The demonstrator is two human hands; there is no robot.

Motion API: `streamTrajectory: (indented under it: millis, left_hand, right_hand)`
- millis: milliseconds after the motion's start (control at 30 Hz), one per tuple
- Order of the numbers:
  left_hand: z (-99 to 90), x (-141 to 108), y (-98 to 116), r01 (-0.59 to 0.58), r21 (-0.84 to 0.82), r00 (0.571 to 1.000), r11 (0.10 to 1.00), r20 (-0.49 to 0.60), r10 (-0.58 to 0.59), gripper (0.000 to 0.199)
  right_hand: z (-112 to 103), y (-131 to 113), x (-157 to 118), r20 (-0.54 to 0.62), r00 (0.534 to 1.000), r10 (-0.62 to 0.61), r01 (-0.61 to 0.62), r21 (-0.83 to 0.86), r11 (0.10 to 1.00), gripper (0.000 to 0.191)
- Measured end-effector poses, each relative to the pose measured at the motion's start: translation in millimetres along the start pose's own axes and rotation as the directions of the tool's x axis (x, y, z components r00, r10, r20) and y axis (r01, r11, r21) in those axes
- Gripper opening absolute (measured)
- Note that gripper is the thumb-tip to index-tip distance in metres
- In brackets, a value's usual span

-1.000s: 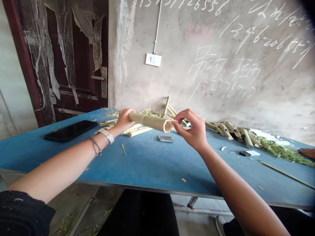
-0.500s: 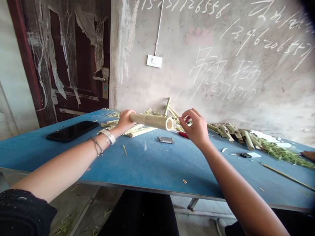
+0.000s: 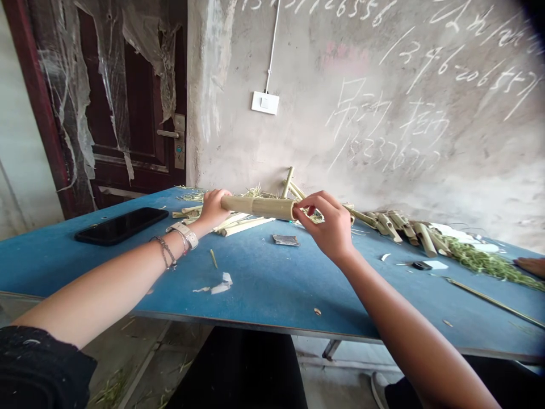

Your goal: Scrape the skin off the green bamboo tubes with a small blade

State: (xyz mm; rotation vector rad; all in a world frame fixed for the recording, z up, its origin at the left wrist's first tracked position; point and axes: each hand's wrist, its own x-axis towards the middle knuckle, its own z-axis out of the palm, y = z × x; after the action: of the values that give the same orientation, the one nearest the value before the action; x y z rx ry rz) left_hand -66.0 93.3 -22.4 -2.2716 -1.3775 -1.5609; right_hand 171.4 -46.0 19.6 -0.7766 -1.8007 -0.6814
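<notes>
A pale bamboo tube (image 3: 264,207) is held level above the table, running left to right. My left hand (image 3: 215,207) is closed around its left end, with a watch and bracelet on that wrist. At the open right end, the thumb and forefinger of my right hand (image 3: 326,221) pinch at the rim; whether a small scrap is between them is hidden. Below the tube lies a small dark grey flat piece (image 3: 285,240). Crumpled white shreds (image 3: 222,283) rest on the blue table (image 3: 264,301) nearer to me.
A black phone (image 3: 121,225) lies at the left. Behind the tube are bamboo sticks (image 3: 244,226) and shavings. Cut bamboo pieces (image 3: 426,240), green shavings (image 3: 489,264) and a thin strip (image 3: 494,300) lie at the right. Another person's hand (image 3: 530,266) shows at the right edge.
My right hand has moved left to the tube's open end and its fingers now touch the rim. White shreds have come to lie on the table. My left hand keeps its hold.
</notes>
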Motion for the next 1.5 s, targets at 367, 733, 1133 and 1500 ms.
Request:
streamTrajectory:
  millis: [367, 733, 1133, 1500]
  left_hand:
    - [-0.3, -4, 12, 0.046, 0.062, 0.999, 0.997, -0.024, -0.045, 0.024]
    - [-11.8, -5, 26, -0.079, 0.194, 0.997, 0.978, -0.003, 0.081, 0.027]
    - [-7.9, -5, 22, 0.019, 0.158, 0.987, 0.987, 0.154, -0.043, 0.031]
    - [-7.4, -4, 21, 0.036, 0.134, 0.984, 0.990, 0.170, -0.059, 0.030]
  right_hand:
    - [-3, 18, -1, -0.069, 0.995, -0.071, 0.039, -0.384, 0.923, 0.014]
    - [-19, 51, 5, 0.109, 0.977, -0.185, 0.213, -0.390, 0.896, 0.013]
    - [-18, 36, 7, 0.038, 0.991, 0.126, -0.130, 0.147, 0.980, 0.008]
    - [-17, 44, 5, 0.366, 0.890, 0.273, -0.411, 0.383, 0.827, 0.026]
